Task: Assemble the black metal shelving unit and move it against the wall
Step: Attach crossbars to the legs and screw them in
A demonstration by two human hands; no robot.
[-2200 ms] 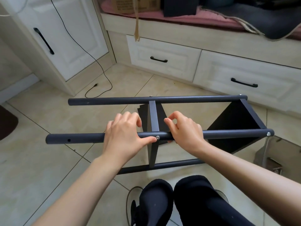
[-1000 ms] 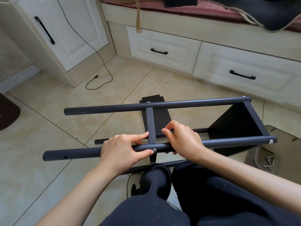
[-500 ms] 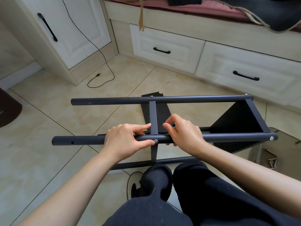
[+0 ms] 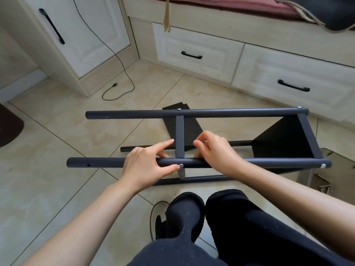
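Both hands grip the near tube (image 4: 269, 162) of the shelving unit (image 4: 192, 113) lying sideways on the floor (image 4: 48, 189): left hand (image 4: 143, 166) at nine o'clock of the screw (image 4: 181, 166), right hand (image 4: 217, 151) at three.

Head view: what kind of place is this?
Likely a home bedroom or living area: cream built-in drawers under a cushioned bench, a white cabinet door, and beige floor tiles.

four black poles (image 4: 196, 113), two shelf panels (image 4: 284, 139)
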